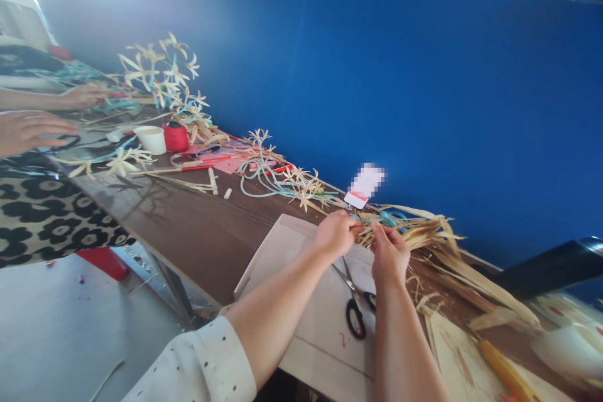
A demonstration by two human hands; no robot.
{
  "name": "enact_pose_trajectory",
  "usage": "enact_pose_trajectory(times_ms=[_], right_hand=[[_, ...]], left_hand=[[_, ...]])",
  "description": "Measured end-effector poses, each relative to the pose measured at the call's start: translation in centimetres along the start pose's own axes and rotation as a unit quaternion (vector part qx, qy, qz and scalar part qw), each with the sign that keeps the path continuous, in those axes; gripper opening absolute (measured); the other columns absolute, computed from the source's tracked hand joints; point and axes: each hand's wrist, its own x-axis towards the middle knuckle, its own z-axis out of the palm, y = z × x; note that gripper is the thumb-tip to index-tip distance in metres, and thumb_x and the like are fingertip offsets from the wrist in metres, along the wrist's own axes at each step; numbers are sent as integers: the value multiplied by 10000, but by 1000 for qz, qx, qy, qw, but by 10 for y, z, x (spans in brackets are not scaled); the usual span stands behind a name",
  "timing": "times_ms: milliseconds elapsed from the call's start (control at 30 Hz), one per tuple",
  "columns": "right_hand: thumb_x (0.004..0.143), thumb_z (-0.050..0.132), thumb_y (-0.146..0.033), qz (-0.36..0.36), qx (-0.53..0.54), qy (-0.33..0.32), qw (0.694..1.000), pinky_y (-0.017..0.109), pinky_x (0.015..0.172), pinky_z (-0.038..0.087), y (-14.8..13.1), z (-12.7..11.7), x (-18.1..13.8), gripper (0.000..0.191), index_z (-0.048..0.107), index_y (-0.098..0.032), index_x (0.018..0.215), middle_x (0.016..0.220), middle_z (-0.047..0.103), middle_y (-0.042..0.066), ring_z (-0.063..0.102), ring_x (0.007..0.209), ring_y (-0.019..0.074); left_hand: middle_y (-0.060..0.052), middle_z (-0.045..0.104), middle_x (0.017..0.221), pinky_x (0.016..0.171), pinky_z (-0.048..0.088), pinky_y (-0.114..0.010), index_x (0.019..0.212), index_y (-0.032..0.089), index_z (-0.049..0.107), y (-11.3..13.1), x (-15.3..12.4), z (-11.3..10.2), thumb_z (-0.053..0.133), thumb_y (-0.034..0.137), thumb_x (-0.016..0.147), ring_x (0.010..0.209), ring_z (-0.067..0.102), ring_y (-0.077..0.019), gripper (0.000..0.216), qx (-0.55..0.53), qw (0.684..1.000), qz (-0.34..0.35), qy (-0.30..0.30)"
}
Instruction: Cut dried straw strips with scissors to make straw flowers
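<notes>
Close together above the far edge of a white tray-like box (277, 251), my left hand (336, 232) and my right hand (390, 252) are both closed in a pinch. What lies between the fingertips is too small to make out. Dried husk strips (431, 232) are heaped just beyond and to the right of my right hand, with bits of blue ribbon-like material (390, 218) among them. Open-bladed scissors (355, 319) with black handles rest on the box below my hands, partly hidden by my right forearm.
Pale husk flowers (304, 188) on light-blue stems lie left of my hands. Farther left are a white cup (151, 140), a red thread spool (176, 137) and another person's hands (35, 132). A black cylinder (551, 267) and yellow cutter (506, 367) are at right. A blue wall (400, 88) stands behind.
</notes>
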Motion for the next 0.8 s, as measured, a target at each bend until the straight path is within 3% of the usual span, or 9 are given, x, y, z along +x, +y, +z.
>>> enact_pose_trajectory(times_ms=[367, 600, 800], right_hand=[[574, 712, -448, -9, -63, -18, 998, 227, 405, 270, -3, 1, -3, 322, 593, -154, 627, 439, 419, -55, 327, 422, 76], [569, 712, -450, 8, -51, -22, 998, 224, 402, 262, -1, 0, -3, 323, 593, -158, 640, 434, 411, -62, 320, 423, 76], [573, 710, -451, -2, -54, -32, 998, 224, 411, 273, 0, 0, -3, 324, 599, -156, 647, 440, 414, -62, 327, 428, 75]], left_hand=[[-25, 631, 826, 746, 410, -241, 794, 232, 684, -4, 0, 4, 472, 326, 781, 843, 551, -162, 232, 27, 999, 14, -25], [-24, 664, 867, 733, 428, -243, 809, 237, 682, -6, 0, 4, 470, 320, 773, 835, 587, -166, 231, 15, 997, -21, -72], [-14, 669, 879, 751, 434, -251, 834, 264, 681, -4, 0, 3, 492, 344, 748, 858, 590, -169, 222, 6, 996, -46, -76]])
